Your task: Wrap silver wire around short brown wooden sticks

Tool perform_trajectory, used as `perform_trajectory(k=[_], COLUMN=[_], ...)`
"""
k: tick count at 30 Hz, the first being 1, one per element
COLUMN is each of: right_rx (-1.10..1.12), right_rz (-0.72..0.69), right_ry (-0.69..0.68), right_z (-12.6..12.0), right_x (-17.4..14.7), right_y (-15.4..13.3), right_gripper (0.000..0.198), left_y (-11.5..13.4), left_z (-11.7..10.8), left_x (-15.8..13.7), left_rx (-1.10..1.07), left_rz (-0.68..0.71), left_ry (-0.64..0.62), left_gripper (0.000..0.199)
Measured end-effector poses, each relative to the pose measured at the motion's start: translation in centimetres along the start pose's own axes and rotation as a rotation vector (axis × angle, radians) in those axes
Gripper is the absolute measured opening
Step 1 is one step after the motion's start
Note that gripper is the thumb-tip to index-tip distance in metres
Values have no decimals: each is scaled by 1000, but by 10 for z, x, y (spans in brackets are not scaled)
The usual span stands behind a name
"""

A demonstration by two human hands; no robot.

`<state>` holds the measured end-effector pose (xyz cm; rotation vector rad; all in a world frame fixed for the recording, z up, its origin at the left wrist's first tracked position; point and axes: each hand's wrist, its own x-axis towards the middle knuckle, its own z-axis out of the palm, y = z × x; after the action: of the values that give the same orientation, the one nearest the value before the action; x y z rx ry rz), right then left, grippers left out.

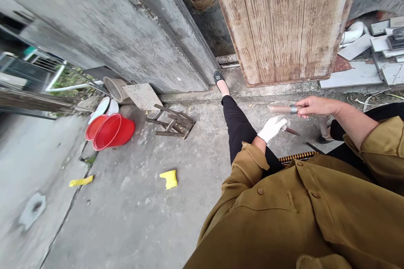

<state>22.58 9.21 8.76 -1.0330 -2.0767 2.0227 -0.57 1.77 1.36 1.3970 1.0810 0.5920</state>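
My left hand (273, 128), in a white glove, is closed around a thin dark brown rod (292, 132) that sticks out towards my right side. My bare right hand (311, 106) pinches a brownish wooden handle (280, 109) by its end, where silvery wire (293, 109) seems to be wound round. The handle's far end is blurred and lies just beyond my gloved fingers; whether it touches them I cannot tell. Both hands are in front of my lap, over the concrete ground.
A wooden door panel (284, 21) leans at the wall ahead, beside stacked tiles (388, 42). To the left are a small wooden stool (176, 124) on its side, red buckets (121, 130) and yellow pieces (170, 179) on the ground.
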Motion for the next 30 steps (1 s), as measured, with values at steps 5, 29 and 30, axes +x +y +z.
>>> perform_trajectory(k=[5, 29, 30], right_rx=[-92, 66, 117], right_rz=[76, -29, -82], right_ry=[308, -304, -287], right_z=[1, -6, -6], right_x=[7, 4, 5], right_y=[2, 12, 12], right_gripper=[38, 31, 32], left_y=[-7, 16, 16], left_z=[3, -2, -5], left_x=[0, -6, -6], left_rx=[-80, -629, -679], left_rz=[61, 335, 342], left_ry=[-90, 219, 295], left_gripper=[40, 35, 32])
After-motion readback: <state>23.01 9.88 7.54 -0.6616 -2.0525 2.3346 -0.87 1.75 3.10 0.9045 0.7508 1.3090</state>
